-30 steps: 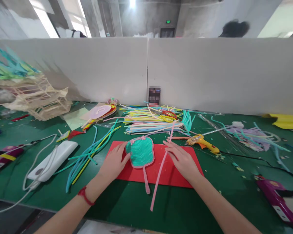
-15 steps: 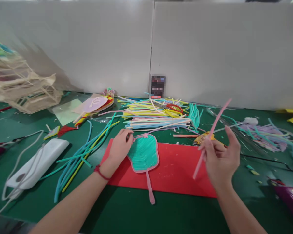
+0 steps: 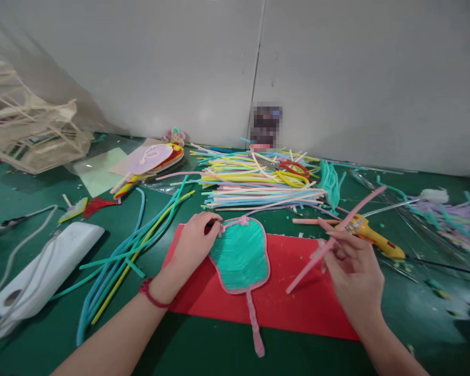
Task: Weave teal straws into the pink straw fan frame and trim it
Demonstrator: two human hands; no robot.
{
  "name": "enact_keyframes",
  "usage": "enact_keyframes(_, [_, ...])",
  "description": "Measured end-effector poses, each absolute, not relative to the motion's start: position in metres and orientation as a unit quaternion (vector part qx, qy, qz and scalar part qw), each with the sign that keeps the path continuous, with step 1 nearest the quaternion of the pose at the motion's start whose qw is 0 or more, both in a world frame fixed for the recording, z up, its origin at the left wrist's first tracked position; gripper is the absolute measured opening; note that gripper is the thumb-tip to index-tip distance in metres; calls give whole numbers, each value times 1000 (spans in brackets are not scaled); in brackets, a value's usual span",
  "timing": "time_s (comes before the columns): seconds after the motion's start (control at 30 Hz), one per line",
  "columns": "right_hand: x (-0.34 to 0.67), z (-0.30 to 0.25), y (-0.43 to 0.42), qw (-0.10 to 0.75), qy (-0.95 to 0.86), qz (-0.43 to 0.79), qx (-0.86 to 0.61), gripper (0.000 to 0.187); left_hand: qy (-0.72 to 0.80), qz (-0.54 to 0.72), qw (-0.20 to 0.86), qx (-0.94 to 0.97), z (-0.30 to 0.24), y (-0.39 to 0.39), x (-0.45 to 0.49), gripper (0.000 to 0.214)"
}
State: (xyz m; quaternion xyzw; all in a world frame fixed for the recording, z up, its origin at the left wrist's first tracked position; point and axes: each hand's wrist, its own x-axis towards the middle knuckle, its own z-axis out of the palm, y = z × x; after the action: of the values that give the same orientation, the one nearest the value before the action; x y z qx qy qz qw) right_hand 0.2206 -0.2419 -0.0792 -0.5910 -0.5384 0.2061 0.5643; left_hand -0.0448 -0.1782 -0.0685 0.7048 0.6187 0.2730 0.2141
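A teal fan with a pink rim and pink handle lies on a red sheet. A small pink knot of trim sits at its top edge. My left hand is closed in a pinch at the fan's upper left rim; the fingertips partly hide the spot. Over the right part of the sheet, my right hand holds a pink pipe cleaner between thumb and fingers, slanting up to the right. Just behind that hand lies a yellow hot glue gun, partly covered by the fingers.
Bundled pastel pipe cleaners lie behind the sheet, with scissors on top. Loose blue and yellow pipe cleaners and a white power strip are at left. Another fan and a stick frame stand farther back.
My right hand has turned the pink pipe cleaner from steep to a lower slant, fingers folding in around it. My left hand stays at the fan's rim. The view has shifted slightly.
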Motion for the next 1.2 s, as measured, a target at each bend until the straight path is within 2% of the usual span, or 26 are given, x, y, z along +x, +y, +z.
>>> enact_keyframes(0.23, [215, -83, -245, 424, -615, 313, -587, 21, 527, 273, 297, 748, -70, -184, -41, 22])
enact_keyframes(0.47, [208, -83, -247, 321, -658, 287, -618, 22, 578, 272, 262, 724, -73, -183, -44, 34])
enact_keyframes(0.8, [211, -83, -245, 327, -646, 318, -612, 23, 524, 270, 269, 762, -74, -183, -41, 33])
enact_keyframes(1.03, [213, -81, -245, 384, -617, 370, -579, 20, 504, 267, 269, 776, -75, -183, -40, 29])
enact_keyframes(1.2, [211, -77, -246, 395, -601, 370, -588, 26, 522, 274, 282, 757, -76, -183, -42, 27])
